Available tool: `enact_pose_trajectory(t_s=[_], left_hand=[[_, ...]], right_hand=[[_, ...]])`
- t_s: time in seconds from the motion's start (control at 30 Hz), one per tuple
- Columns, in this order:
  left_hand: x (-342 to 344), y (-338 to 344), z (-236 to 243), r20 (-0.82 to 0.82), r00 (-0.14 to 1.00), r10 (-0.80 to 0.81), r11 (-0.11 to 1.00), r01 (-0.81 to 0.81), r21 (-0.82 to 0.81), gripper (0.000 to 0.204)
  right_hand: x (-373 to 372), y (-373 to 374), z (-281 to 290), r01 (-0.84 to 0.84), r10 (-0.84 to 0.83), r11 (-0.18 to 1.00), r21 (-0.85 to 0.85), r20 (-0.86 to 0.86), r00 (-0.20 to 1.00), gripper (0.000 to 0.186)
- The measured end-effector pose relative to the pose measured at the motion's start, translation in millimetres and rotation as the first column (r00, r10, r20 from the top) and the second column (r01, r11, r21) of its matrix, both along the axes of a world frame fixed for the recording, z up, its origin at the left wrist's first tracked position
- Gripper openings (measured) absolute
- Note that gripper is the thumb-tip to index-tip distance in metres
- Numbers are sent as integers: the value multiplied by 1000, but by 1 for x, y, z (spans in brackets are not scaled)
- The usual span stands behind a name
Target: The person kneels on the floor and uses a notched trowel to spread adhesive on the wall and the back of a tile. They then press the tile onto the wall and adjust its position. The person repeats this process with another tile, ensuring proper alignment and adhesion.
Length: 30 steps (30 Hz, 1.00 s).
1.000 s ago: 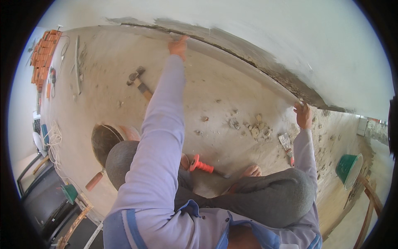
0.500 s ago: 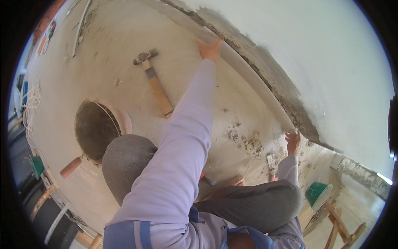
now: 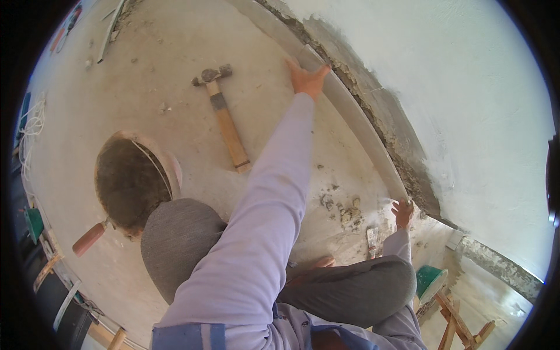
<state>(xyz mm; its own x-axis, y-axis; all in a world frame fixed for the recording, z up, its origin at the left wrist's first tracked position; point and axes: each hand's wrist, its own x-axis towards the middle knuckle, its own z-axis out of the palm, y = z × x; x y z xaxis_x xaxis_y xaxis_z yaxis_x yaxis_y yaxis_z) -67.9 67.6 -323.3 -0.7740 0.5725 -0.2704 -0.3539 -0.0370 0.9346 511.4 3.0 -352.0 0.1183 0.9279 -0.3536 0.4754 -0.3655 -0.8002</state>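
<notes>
A long, narrow grey skirting tile stands along the foot of the wall, against a rough mortar band. My left hand grips its far end, thumb spread on the floor side and fingers over the top edge. At the near end, my right hand has its loosely bent fingers against the tile. On the floor left of my left arm lies a hammer with a taped wooden handle. A scraper with a pale blade lies beside my right wrist, partly hidden by my knee.
A round bucket of dark mortar stands left of my knee, a wooden-handled tool at its rim. Mortar crumbs lie near the tile. A green bucket and wooden pieces sit at the near right; white cable coils far left.
The view has turned slightly, shifting the whole scene. Both hands stay at the two ends of the skirting tile; the left thumb shows more clearly spread.
</notes>
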Motion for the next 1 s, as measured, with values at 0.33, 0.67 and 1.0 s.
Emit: enact_pose_trajectory(t_s=[0.33, 0.67, 1.0], left_hand=[[-9, 5, -15, -110, 987, -117, 988, 105, -111, 109], [-9, 7, -20, -165, 979, -119, 988, 100, -117, 106], [-76, 29, -109, -669, 149, -728, 686, 163, -710, 61]], right_hand=[[0, -1, -5, 5, -5, 1000, 14, -2, 1000, 62], [-9, -6, -1, 23, -24, 1000, 16, 49, 999, 63], [-33, -28, 3, 195, -133, 963, 187, -301, 944, 38]])
